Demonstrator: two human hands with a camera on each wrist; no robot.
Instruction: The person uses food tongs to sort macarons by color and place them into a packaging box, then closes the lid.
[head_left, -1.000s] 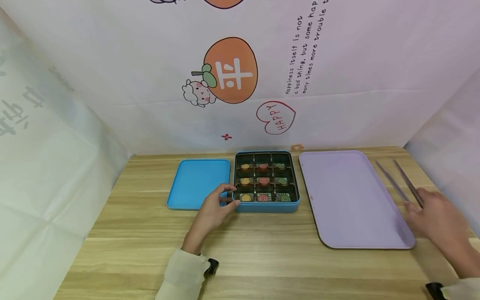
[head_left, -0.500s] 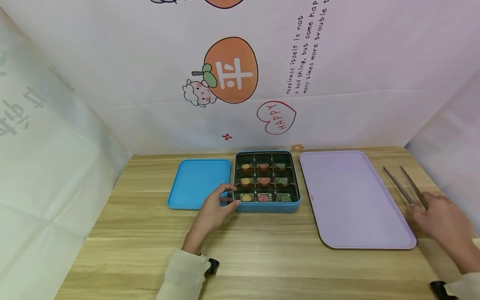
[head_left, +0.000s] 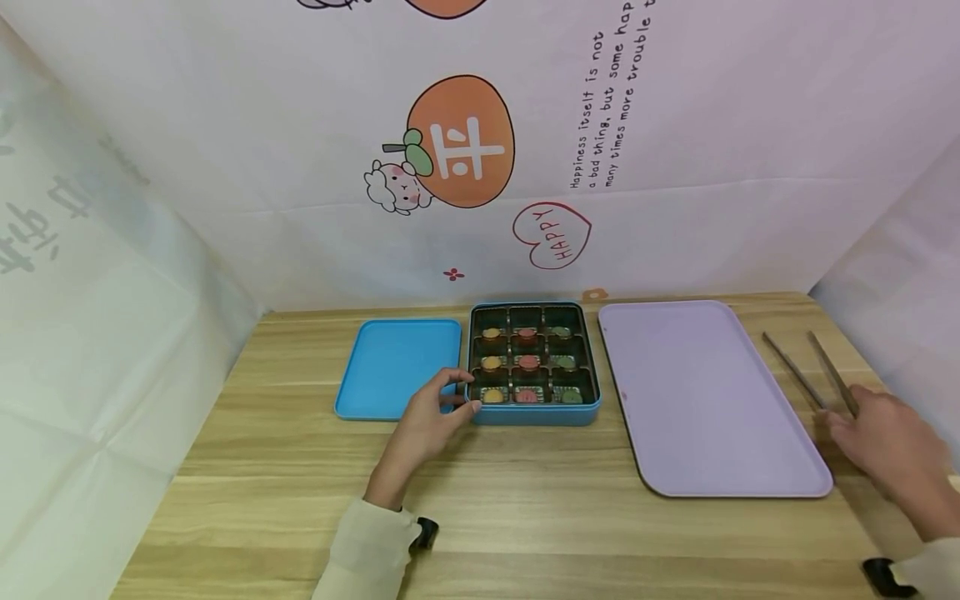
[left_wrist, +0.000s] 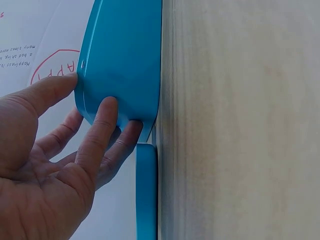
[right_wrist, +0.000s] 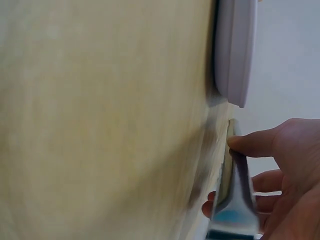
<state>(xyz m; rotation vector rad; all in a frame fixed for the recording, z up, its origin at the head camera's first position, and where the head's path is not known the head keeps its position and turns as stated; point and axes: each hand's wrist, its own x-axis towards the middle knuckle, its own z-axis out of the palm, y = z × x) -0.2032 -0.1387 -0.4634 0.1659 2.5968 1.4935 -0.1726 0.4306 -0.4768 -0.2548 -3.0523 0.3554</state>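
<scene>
At the middle of the table stands a blue tin [head_left: 540, 416], its dark divided insert holding small round yellow, red and green pieces [head_left: 528, 362], one per compartment. My left hand [head_left: 427, 421] touches the tin's near left corner; in the left wrist view its spread fingertips [left_wrist: 107, 107] lie against the blue side [left_wrist: 125, 55] and rim. To the far right, beside the lilac tray [head_left: 712, 400], my right hand [head_left: 888, 437] grips metal tongs [head_left: 797, 372]. Their two arms point away from me, tips apart. In the right wrist view, the thumb presses on the tongs [right_wrist: 235, 200].
A flat blue lid [head_left: 397, 367] lies left of the tin, partly behind my left hand. The lilac tray takes up the table between the tin and the tongs. A printed white cloth [head_left: 300, 167] hangs close behind the table [head_left: 562, 508].
My right hand has moved slightly right and toward me with the tongs, and their tips have spread a little wider. My left hand and the tin have stayed in place.
</scene>
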